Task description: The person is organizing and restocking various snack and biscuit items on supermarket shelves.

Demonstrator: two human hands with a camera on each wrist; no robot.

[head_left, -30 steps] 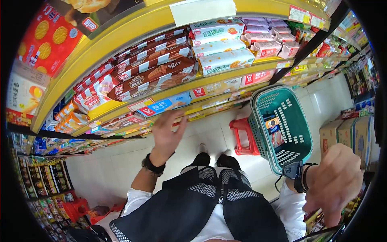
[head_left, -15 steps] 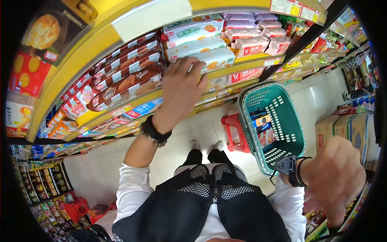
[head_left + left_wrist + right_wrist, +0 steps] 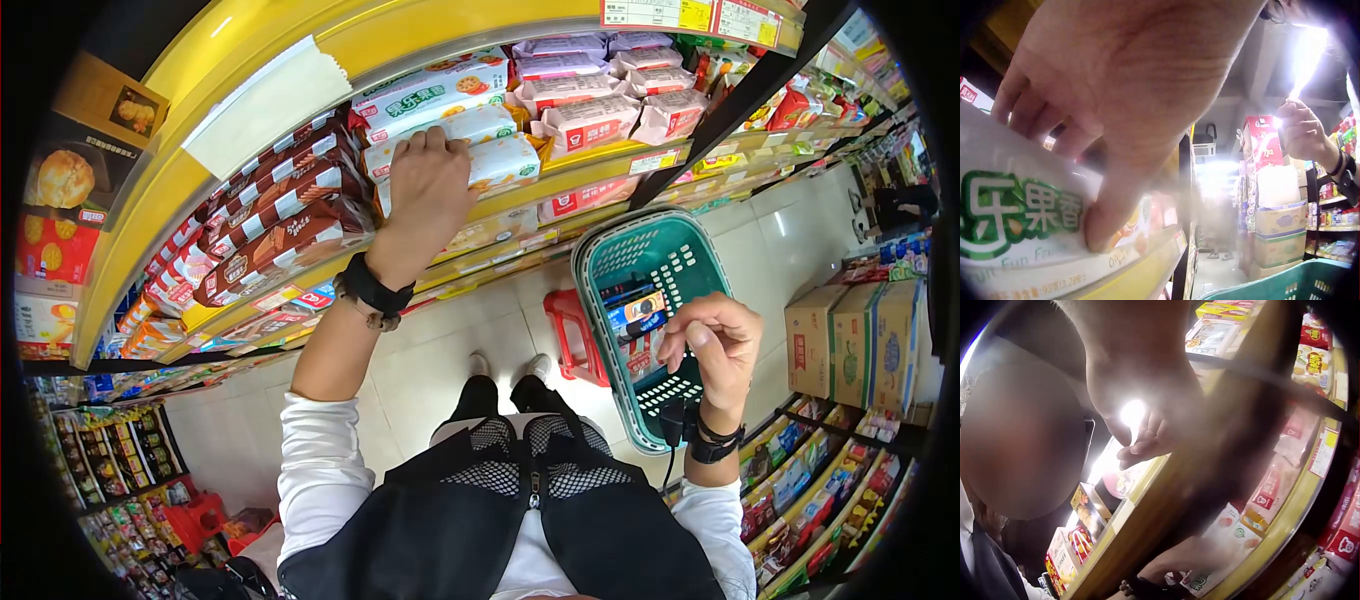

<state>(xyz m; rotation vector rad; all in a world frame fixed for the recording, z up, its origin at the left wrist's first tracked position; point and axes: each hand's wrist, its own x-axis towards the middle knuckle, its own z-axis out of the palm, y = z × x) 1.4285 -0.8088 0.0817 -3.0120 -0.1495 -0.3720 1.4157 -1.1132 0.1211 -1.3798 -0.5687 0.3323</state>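
The left hand (image 3: 428,195) grips the front white biscuit pack (image 3: 505,163) with green lettering on the shelf. In the left wrist view the thumb of the left hand (image 3: 1122,94) presses the face of that white pack (image 3: 1022,212), with the other fingers over its far side. Above the green basket (image 3: 712,262) is the right hand (image 3: 718,350), its fingers loosely bent and nothing seen in them. Inside the basket lie a dark blue pack (image 3: 640,308) and another packet.
Brown striped wafer packs (image 3: 290,235) sit left of the white packs, pink packs (image 3: 590,125) right of them. A red stool (image 3: 572,335) stands beside the basket. Cartons (image 3: 850,345) and a lower shelf of snacks (image 3: 820,490) are at the right.
The left hand has reached up and forward from in front of the shelf onto the white pack. The right hand has moved left, from the far right to over the basket.
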